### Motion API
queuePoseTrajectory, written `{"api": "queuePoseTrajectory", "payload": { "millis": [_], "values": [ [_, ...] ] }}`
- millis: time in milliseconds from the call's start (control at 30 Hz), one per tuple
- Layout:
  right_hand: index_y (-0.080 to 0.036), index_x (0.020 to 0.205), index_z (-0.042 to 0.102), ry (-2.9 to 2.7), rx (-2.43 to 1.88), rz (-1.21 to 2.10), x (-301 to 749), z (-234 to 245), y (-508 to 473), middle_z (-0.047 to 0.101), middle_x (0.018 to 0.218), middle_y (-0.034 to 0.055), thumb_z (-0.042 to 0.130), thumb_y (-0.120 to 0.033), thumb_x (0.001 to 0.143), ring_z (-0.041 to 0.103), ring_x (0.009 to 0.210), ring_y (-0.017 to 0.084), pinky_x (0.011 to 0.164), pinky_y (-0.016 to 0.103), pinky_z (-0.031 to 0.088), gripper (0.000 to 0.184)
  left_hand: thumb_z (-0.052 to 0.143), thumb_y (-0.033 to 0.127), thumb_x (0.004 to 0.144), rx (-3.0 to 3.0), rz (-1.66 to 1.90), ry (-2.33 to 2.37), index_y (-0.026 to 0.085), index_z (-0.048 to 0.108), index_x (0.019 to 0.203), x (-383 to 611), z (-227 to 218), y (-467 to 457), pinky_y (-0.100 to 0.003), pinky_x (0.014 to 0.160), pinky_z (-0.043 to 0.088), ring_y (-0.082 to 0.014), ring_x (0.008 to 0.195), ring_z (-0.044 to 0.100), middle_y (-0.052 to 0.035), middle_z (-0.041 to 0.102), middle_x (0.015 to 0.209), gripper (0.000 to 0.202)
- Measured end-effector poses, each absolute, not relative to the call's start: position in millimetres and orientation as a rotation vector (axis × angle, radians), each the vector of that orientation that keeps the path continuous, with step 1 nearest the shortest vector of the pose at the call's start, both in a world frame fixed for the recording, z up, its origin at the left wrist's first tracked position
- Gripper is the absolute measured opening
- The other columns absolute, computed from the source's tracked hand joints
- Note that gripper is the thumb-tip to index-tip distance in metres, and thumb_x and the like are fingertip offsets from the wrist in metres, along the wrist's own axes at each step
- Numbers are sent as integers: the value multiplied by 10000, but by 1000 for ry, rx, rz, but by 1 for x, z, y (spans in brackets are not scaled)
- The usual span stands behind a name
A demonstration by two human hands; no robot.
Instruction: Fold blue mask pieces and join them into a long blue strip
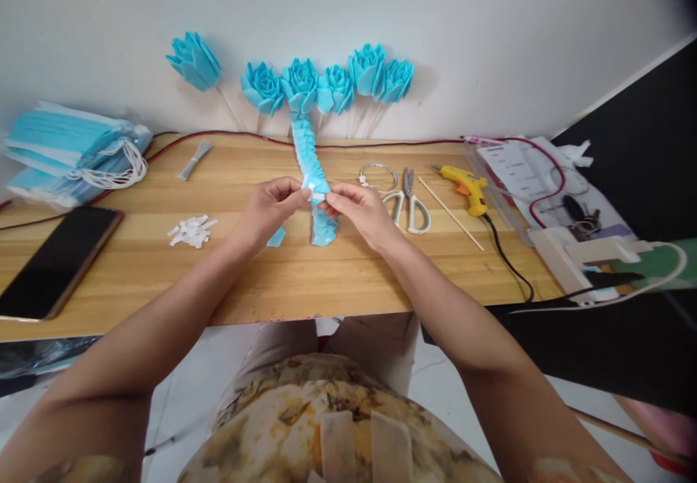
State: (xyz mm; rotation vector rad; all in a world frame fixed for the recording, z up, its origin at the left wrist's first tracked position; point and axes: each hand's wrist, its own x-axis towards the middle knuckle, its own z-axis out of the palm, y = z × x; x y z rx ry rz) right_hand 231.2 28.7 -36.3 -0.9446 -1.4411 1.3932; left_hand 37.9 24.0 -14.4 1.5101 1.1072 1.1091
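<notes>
My left hand (280, 200) and my right hand (362, 207) meet over the table, thumbs and fingers pinched on a small light-blue fabric petal (311, 179). A white tape strip (318, 197) shows on it between the thumbs; which fingers touch the strip is hard to tell. Below and behind them runs a long row of overlapping blue petals (306, 141), partly hidden by my fingers. A single blue petal (276, 237) lies beside the row, near my left wrist. Left of that is a small pile of white tape strips (192, 232).
Several blue fabric flowers (300, 85) on sticks lean against the wall. Scissors (408, 203), a wooden stick (451, 214) and a yellow glue gun (469, 189) lie at right, by a power strip (577, 261). Blue face masks (65, 141) and a phone (57, 264) are at left.
</notes>
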Motion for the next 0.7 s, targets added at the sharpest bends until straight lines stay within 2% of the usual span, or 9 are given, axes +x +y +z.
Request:
{"api": "queuePoseTrajectory", "payload": {
  "millis": [200,333,433,533,700],
  "values": [
    [-193,824,708,-1496,-955,1404,233,-34,28,752,816,15,749,-461,817,626,697,111,706,270,539,271,707,377,806,1516,1145,1094,191,604,649,38,-17,26,-254,501,282,-89,513,349,43,465,534,264],
    [-192,829,702,-1494,-951,1391,231,-34,26,751,813,16,740,-431,824,627,702,113,707,270,538,242,692,373,844,1545,1191,1086,190,640,725,37,-25,30,-252,495,308,-91,515,375,35,507,571,224],
    [-190,802,680,-1501,-962,1323,230,-35,25,739,787,14,722,-412,836,605,674,111,668,265,514,229,707,339,833,1592,1426,1130,197,634,833,39,-31,29,-241,503,340,-88,541,421,33,556,653,160],
    [-192,824,674,-1500,-1000,1259,228,-36,24,727,780,16,716,-423,838,606,681,124,644,271,495,235,713,299,847,1776,1611,1215,199,605,825,42,-31,22,-235,525,358,-85,559,442,42,547,655,148],
    [-202,844,672,-1484,-1006,1216,226,-36,24,708,767,10,737,-447,806,619,698,138,653,281,503,256,699,235,886,2186,1472,1192,198,654,788,45,-27,13,-261,556,369,-95,565,462,37,553,635,114]
  ]
}}
